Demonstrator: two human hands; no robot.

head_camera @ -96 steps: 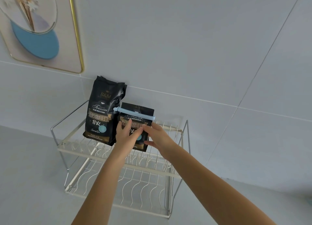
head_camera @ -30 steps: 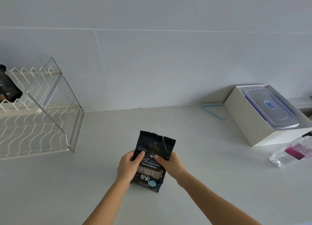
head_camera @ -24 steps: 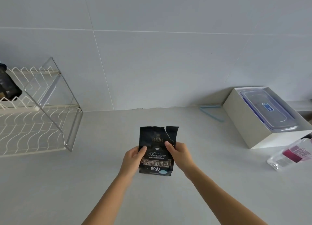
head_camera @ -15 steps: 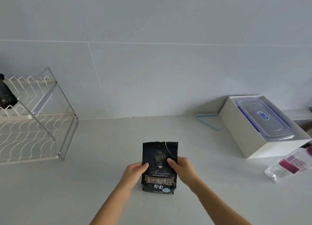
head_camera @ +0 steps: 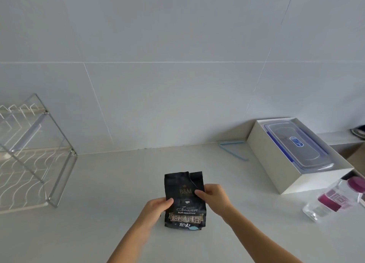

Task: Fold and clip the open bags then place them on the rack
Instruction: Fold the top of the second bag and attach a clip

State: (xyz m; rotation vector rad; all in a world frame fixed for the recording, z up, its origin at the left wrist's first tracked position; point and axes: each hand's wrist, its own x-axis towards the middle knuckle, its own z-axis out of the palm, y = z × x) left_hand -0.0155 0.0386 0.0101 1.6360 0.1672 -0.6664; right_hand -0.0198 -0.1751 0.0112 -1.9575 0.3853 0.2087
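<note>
A black coffee bag with gold lettering stands upright on the white counter, its top open and uneven. My left hand grips its left edge and my right hand grips its right edge, thumbs on the front. A light blue bag clip lies on the counter by the wall, to the right and behind the bag. The white wire rack stands at the far left, only its right end in view.
A white box holding a clear lidded container sits at the right. A clear bottle with a purple label lies in front of it. A tiled wall backs the counter.
My hands left the clipped bag on the rack and took hold of a second bag on the counter. Over the last second they stood it upright and drew it closer.
</note>
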